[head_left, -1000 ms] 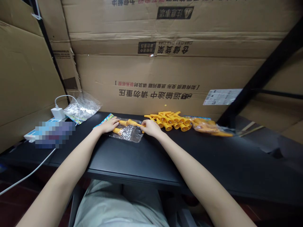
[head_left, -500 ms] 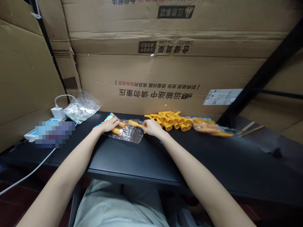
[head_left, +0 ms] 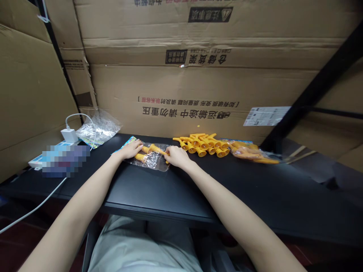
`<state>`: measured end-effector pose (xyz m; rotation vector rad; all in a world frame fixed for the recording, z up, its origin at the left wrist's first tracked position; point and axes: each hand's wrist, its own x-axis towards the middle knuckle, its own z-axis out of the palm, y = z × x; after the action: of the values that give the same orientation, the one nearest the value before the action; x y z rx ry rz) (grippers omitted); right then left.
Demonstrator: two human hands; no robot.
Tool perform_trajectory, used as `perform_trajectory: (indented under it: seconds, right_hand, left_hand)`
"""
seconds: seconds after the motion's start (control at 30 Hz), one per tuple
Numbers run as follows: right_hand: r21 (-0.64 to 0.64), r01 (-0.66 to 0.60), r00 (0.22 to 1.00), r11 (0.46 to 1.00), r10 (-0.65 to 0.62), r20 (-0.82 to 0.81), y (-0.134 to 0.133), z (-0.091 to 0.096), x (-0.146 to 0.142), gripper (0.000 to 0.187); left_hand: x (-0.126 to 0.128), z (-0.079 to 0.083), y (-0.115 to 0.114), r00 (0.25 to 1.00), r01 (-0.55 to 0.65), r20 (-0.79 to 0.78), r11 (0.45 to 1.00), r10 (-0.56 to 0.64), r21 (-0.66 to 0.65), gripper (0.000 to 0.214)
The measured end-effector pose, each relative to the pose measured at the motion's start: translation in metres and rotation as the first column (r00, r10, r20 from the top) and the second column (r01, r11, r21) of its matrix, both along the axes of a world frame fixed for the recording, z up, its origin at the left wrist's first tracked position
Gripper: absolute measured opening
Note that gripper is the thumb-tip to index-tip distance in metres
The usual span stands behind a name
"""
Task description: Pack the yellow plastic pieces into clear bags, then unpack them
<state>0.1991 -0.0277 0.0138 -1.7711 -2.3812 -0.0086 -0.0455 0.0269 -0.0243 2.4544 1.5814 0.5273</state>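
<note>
A clear plastic bag (head_left: pixel 154 165) with a colourful printed end lies flat on the black table, a few yellow plastic pipes (head_left: pixel 140 157) with flared, cup-like ends inside it. My left hand (head_left: pixel 131 149) rests over the printed end, its fingers closed on the bag. At the bag's right end, my right hand (head_left: pixel 177 155) pinches the thin stem of another yellow pipe (head_left: pixel 155 148), whose flared end points left among those in the bag. Its fingertips hide part of the stem. Just beyond the right hand sits a pile of similar yellow pipes (head_left: pixel 202 143).
Right of the pile lies a filled bag of yellow pipes (head_left: pixel 249 151). A crumpled clear bag (head_left: pixel 99 128) is at the back left, near a white charger (head_left: pixel 69 134) and a power strip (head_left: pixel 36 161). Cardboard (head_left: pixel 181 83) walls in the black table (head_left: pixel 159 192).
My right hand has shifted slightly left, carrying the pinched pipe further into the bag. The left hand stays nearly still on the bag.
</note>
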Motion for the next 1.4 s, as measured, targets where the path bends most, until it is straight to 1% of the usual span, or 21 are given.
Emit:
perform_trajectory:
  seconds: [0.13,0.23,0.3,0.37,0.4,0.47,0.5,0.53,0.6,0.67,0.7,0.73,0.77,0.9,1.0,1.03,1.07,1.17,1.23,1.33,1.4]
  right_hand:
    - [0.040,-0.012,1.000,0.999,0.013,-0.028,0.000,-0.004,-0.002,0.019]
    - [0.052,0.000,0.995,0.999,0.005,-0.095,0.003,-0.006,-0.005,0.020]
    - [0.058,-0.023,0.981,0.998,0.034,-0.190,0.007,-0.010,-0.009,0.019]
    - [0.065,-0.084,0.936,0.994,0.101,-0.336,0.014,-0.015,-0.012,0.019]
    - [0.064,-0.111,0.897,0.992,0.128,-0.423,0.018,-0.018,-0.014,0.022]
    - [0.043,-0.117,0.785,0.992,0.119,-0.609,0.026,-0.023,-0.017,0.033]
    - [0.012,-0.093,0.710,0.996,0.074,-0.701,0.029,-0.025,-0.018,0.036]
    - [-0.036,-0.059,0.619,0.998,0.008,-0.786,0.032,-0.027,-0.020,0.038]
    - [-0.164,-0.010,0.400,0.986,-0.146,-0.905,0.037,-0.028,-0.023,0.038]
    - [-0.280,-0.034,0.201,0.959,-0.268,-0.942,0.040,-0.027,-0.026,0.034]
    - [-0.318,-0.063,0.133,0.946,-0.308,-0.942,0.042,-0.026,-0.027,0.033]
    - [-0.344,-0.092,0.089,0.935,-0.336,-0.938,0.043,-0.025,-0.028,0.032]
    - [-0.361,-0.111,0.065,0.926,-0.355,-0.932,0.045,-0.024,-0.030,0.031]
    - [-0.382,-0.091,0.039,0.920,-0.380,-0.924,0.053,-0.020,-0.036,0.030]
    - [-0.380,-0.107,0.013,0.919,-0.381,-0.924,0.060,-0.017,-0.042,0.026]
    - [-0.375,-0.102,0.023,0.921,-0.375,-0.927,0.063,-0.017,-0.044,0.025]
    - [-0.367,-0.079,0.049,0.927,-0.364,-0.930,0.066,-0.017,-0.046,0.023]
    - [-0.337,0.028,0.175,0.941,-0.337,-0.925,0.075,-0.020,-0.052,0.020]
    - [-0.326,0.072,0.242,0.943,-0.333,-0.911,0.081,-0.025,-0.054,0.018]
    - [-0.297,0.093,0.335,0.950,-0.311,-0.890,0.087,-0.033,-0.054,0.011]
    - [-0.255,0.084,0.431,0.963,-0.266,-0.862,0.089,-0.036,-0.053,0.006]
  left_hand:
    - [-0.001,-0.002,-0.001,0.988,-0.152,-0.036,0.987,0.150,-0.057,0.055]
    - [0.000,-0.003,0.000,0.993,-0.118,-0.028,0.991,0.116,-0.063,0.059]
    - [0.003,-0.004,0.000,0.996,-0.085,-0.024,0.995,0.083,-0.052,0.058]
    - [0.006,-0.005,0.000,0.996,-0.087,-0.015,0.995,0.086,-0.039,0.057]
    - [0.008,-0.005,-0.001,0.995,-0.098,-0.007,0.995,0.097,-0.030,0.056]
    - [0.011,-0.006,-0.001,0.990,-0.138,0.011,0.990,0.139,-0.015,0.055]
    - [0.012,-0.006,-0.001,0.986,-0.164,0.018,0.986,0.164,-0.009,0.056]
    - [0.013,-0.006,-0.001,0.982,-0.188,0.021,0.982,0.188,-0.006,0.056]
    - [0.014,-0.006,0.001,0.974,-0.225,0.020,0.974,0.225,-0.005,0.058]
    - [0.015,-0.007,0.003,0.970,-0.242,0.018,0.970,0.242,-0.007,0.059]
    - [0.016,-0.006,0.005,0.969,-0.246,0.017,0.969,0.246,-0.008,0.060]
    - [0.016,-0.006,0.006,0.969,-0.248,0.015,0.969,0.248,-0.009,0.060]
    - [0.017,-0.006,0.007,0.968,-0.252,0.012,0.968,0.252,-0.011,0.060]
    - [0.018,-0.004,0.009,0.962,-0.272,-0.015,0.962,0.272,-0.035,0.064]
    - [0.019,-0.004,0.011,0.955,-0.295,-0.034,0.954,0.293,-0.053,0.065]
    - [0.020,-0.004,0.012,0.953,-0.302,-0.038,0.952,0.300,-0.055,0.066]
    - [0.020,-0.004,0.013,0.951,-0.307,-0.043,0.950,0.305,-0.053,0.067]
    - [0.021,-0.003,0.016,0.947,-0.318,-0.068,0.947,0.315,-0.044,0.072]
    - [0.022,-0.001,0.017,0.942,-0.327,-0.099,0.943,0.320,-0.058,0.075]
    - [0.023,0.002,0.017,0.940,-0.324,-0.146,0.940,0.308,-0.102,0.076]
    - [0.022,0.004,0.017,0.942,-0.310,-0.171,0.943,0.287,-0.122,0.076]
